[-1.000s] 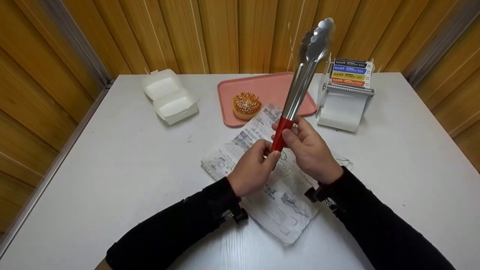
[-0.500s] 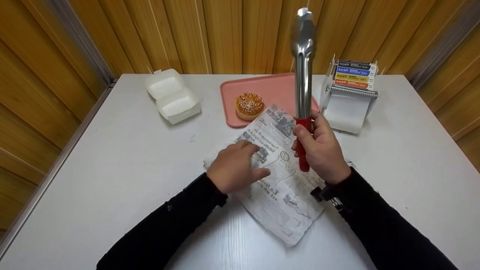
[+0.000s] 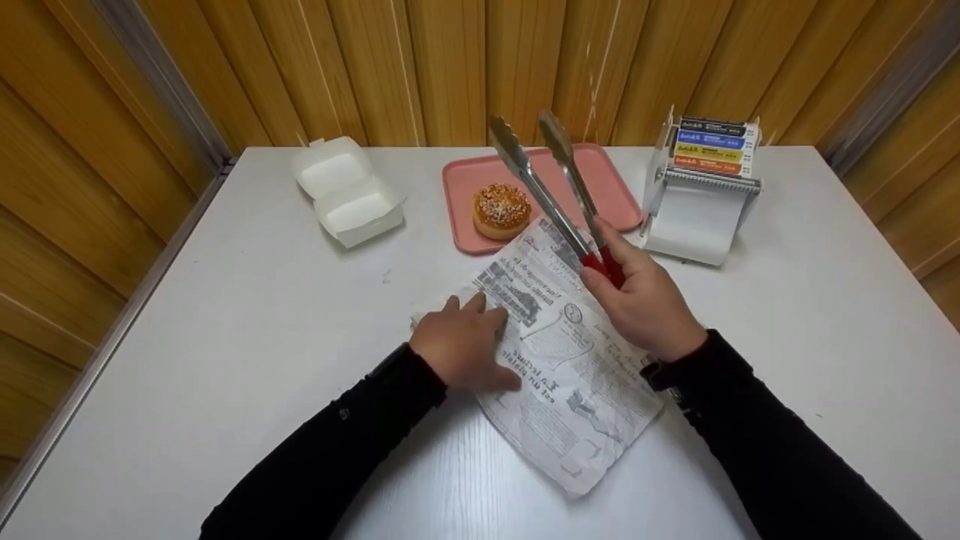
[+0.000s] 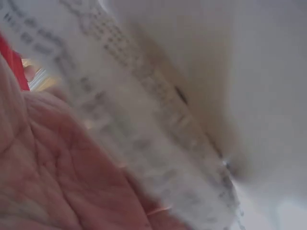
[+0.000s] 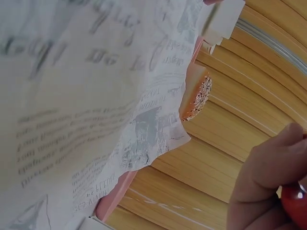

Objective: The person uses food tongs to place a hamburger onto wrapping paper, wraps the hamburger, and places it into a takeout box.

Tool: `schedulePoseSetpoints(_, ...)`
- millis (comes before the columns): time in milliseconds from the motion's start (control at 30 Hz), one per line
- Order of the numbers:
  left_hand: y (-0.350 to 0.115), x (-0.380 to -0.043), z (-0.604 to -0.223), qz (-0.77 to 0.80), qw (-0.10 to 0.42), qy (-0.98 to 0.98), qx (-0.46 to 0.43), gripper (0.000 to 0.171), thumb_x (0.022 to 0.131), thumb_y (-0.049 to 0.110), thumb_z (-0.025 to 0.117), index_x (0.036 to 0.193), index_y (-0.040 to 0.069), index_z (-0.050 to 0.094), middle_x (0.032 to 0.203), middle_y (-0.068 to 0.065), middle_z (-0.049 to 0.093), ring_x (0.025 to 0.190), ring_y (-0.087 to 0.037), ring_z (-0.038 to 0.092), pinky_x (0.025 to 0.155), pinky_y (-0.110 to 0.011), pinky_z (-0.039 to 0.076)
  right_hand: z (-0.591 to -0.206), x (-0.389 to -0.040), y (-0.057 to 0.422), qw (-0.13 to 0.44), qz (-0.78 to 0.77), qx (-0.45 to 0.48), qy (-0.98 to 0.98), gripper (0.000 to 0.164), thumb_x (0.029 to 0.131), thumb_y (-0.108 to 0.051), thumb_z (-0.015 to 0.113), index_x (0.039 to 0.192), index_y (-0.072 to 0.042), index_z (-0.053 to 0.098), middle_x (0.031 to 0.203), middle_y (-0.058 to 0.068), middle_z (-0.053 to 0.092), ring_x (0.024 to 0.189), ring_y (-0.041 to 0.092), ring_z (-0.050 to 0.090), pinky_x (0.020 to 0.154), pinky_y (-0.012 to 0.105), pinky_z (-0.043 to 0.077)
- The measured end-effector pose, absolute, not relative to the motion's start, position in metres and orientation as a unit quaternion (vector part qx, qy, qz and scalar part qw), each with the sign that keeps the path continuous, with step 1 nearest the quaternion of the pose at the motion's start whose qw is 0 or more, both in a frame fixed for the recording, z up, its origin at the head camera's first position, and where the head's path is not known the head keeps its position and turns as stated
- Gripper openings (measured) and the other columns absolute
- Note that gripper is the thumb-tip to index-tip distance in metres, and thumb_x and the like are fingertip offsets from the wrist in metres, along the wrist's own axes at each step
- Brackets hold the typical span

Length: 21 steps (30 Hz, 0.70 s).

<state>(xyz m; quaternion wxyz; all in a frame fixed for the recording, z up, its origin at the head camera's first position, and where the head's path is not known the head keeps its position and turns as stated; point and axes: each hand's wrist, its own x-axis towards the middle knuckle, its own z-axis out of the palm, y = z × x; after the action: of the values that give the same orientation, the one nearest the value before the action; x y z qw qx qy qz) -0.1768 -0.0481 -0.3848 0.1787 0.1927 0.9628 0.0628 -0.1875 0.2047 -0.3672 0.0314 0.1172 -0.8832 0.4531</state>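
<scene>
My right hand [image 3: 649,300] grips the red handles of metal tongs [image 3: 551,199], whose two arms stand spread apart and point up and away to the left. In the right wrist view a bit of the red handle [image 5: 295,203] shows at the fingers. Below lies a sheet of newsprint-patterned paper [image 3: 555,360], wrinkled at its edges. My left hand [image 3: 465,341] lies palm down at the paper's left side, fingers spread. A seed-topped bun [image 3: 501,211] sits on a pink tray [image 3: 469,241], just beyond the paper's far corner.
An opened white takeaway box [image 3: 349,191] stands at the back left of the white table [image 3: 225,360]. A dispenser [image 3: 697,202] with coloured labels and a white roll stands at the back right. Wood-look panels [image 3: 450,67] rise behind the table.
My left hand has let go of the tongs' handle end and come down to the paper's left side. The tongs have spread apart and tipped lower toward the tray in my right hand.
</scene>
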Motion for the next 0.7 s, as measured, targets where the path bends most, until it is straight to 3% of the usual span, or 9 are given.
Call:
schedulePoseSetpoints(200, -0.045, -0.178, -0.384, 0.047, 0.176, 0.962, 0.202, 0.103, 0.077, 0.073, 0.078, 0.161, 0.025, 0.043, 0.172, -0.012, 0.034, 0.154, -0.049, 0.034, 0.111, -0.069, 0.045, -0.368, -0.188, 0.203, 0.004, 0.358, 0.112, -0.927, 0.058, 0.107, -0.031, 0.061, 0.162, -0.029, 0.041, 0.108, 0.015, 0.056, 0.088, 0.025, 0.054, 0.075, 0.037, 0.047)
schedulePoseSetpoints(533, -0.044, -0.181, -0.384, 0.042, 0.171, 0.962, 0.209, 0.099, 0.077, 0.072, 0.079, 0.158, 0.024, 0.048, 0.169, -0.013, 0.038, 0.151, -0.051, 0.038, 0.108, -0.067, 0.048, -0.377, -0.189, 0.198, -0.019, 0.312, 0.108, -0.944, 0.045, 0.107, -0.031, 0.062, 0.149, -0.018, 0.060, 0.113, 0.016, 0.056, 0.086, 0.025, 0.051, 0.075, 0.036, 0.044)
schedulePoseSetpoints(700, -0.045, -0.179, -0.384, 0.030, 0.160, 0.963, 0.215, 0.094, 0.076, 0.073, 0.078, 0.152, 0.023, 0.054, 0.166, -0.014, 0.043, 0.146, -0.052, 0.045, 0.104, -0.066, 0.051, -0.382, -0.190, 0.197, -0.037, 0.300, 0.101, -0.948, 0.043, 0.107, -0.034, 0.061, 0.148, -0.021, 0.062, 0.111, 0.014, 0.052, 0.083, 0.024, 0.051, 0.074, 0.036, 0.045)
